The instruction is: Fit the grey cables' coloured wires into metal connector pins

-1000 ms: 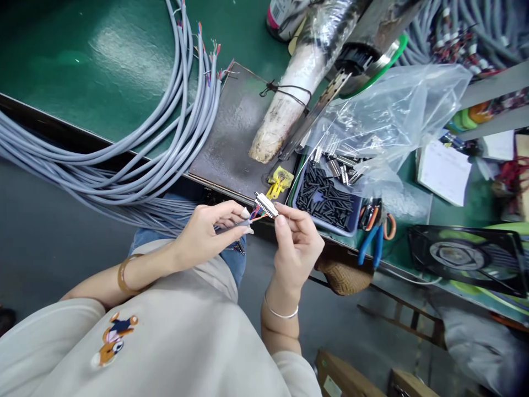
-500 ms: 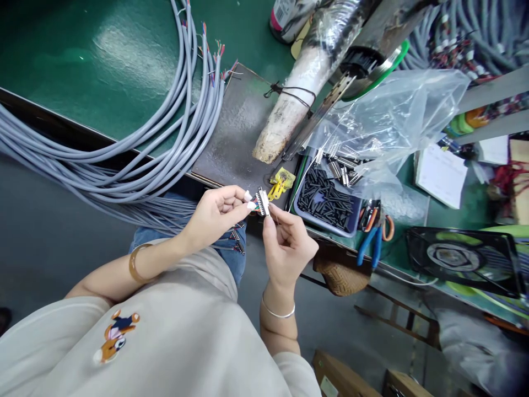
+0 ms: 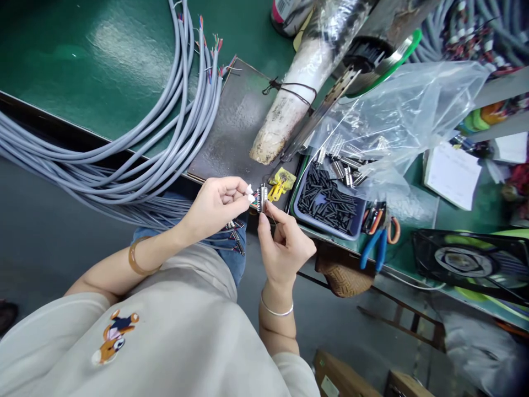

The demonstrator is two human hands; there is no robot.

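Between my two hands is a metal D-sub connector [image 3: 262, 198] with a row of pins along its left side. My left hand [image 3: 215, 204] is closed, thumb and fingers pinching small coloured wires [image 3: 254, 199] at those pins; white covers sit on its fingertips. From the lower right, my right hand [image 3: 285, 242] grips the connector between thumb and index finger, its other fingers curled in. Whether each wire touches a pin is too small to tell. Just beyond the connector, a yellow clip-like piece [image 3: 280, 184] lies on the dark board [image 3: 231, 124].
Long grey cables [image 3: 165, 149] drape over the bench edge at left. To the right stand a tub [image 3: 330, 234] of black sleeves, loose connectors [image 3: 347, 165] with a plastic bag [image 3: 397, 110], pliers [image 3: 374, 248] and a fan [image 3: 467, 262]. A wrapped tube [image 3: 285, 105] overhangs the board.
The connector has turned slightly and now stands more upright in the view. My right hand has shifted a little left, with its thumb at the connector's lower end. Both hands keep their hold.
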